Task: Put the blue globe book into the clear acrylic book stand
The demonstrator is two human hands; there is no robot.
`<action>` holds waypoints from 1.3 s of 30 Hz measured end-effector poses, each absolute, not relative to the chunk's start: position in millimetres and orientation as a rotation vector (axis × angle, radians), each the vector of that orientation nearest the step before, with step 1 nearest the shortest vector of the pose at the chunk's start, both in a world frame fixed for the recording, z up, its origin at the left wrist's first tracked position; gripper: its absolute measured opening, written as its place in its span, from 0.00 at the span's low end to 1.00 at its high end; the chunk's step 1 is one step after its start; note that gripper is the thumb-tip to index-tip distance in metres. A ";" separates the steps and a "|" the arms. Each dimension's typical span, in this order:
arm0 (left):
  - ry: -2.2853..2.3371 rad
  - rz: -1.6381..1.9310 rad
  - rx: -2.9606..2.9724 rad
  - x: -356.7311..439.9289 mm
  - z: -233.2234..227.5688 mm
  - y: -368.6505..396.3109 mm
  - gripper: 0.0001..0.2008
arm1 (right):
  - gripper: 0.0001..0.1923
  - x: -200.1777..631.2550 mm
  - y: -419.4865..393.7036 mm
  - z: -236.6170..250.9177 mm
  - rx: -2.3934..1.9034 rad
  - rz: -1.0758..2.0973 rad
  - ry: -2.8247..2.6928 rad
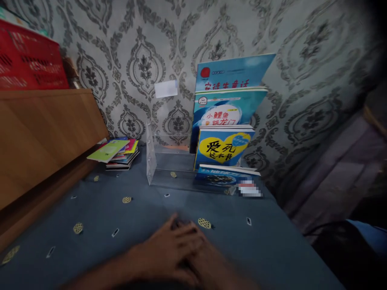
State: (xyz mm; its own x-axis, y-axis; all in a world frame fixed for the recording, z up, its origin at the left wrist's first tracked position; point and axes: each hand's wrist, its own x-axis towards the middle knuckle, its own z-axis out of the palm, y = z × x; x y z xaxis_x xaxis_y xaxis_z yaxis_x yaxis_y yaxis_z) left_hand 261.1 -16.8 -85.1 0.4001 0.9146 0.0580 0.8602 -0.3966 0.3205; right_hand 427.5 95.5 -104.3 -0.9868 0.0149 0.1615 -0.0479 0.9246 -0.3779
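My left hand (171,245) lies across my right hand (205,253), low in the middle of the view above the blue tablecloth. Its fingers are spread over the back of the right one, and nothing shows in them. The right hand's fingers are mostly hidden beneath and blurred. Beyond both hands, apart from them, stands a clear plastic stepped book rack (151,161). Several books lean upright on its right side in tiers: a tall blue book (236,68), a teal book (250,98), a blue book with a yellow heart (223,147) and a low blue book (223,175).
A loose stack of thin books (121,155) lies left of the rack, beside a wooden cabinet (51,137) bearing a red basket (33,60). Patterned wallpaper with a white tag (166,89) is behind. The tablecloth (145,213) has pineapple prints; dark cloth hangs at right.
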 end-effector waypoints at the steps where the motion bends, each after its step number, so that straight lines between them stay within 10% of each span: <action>1: 1.699 0.325 2.426 245.3 -84.3 -16.7 0.34 | 0.34 427.8 97.6 -100.8 0.043 0.613 -2.978; 6: 2.531 0.318 2.304 127.5 -56.3 -20.6 0.13 | 0.31 430.0 105.8 -91.2 0.057 0.765 -3.117; 11: 3.363 -0.047 1.504 35.4 -13.6 -21.5 0.27 | 0.31 430.4 106.8 -96.6 0.060 0.750 -3.052; 32: 2.705 -0.129 1.662 95.5 -31.2 -72.9 0.14 | 0.29 431.7 102.6 -89.3 0.028 0.845 -3.057; 39: 2.743 0.269 1.397 57.3 -47.8 -72.9 0.27 | 0.28 431.6 101.4 -92.3 0.041 0.797 -3.034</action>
State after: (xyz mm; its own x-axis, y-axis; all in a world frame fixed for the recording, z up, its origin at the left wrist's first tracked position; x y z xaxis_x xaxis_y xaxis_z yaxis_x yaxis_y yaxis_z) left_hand 57.3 -72.9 -47.8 -0.5901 0.8067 0.0326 0.7976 0.5763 0.1780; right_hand 431.6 101.4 -92.3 -0.9996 -0.0245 0.0104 -0.0265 0.8705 -0.4914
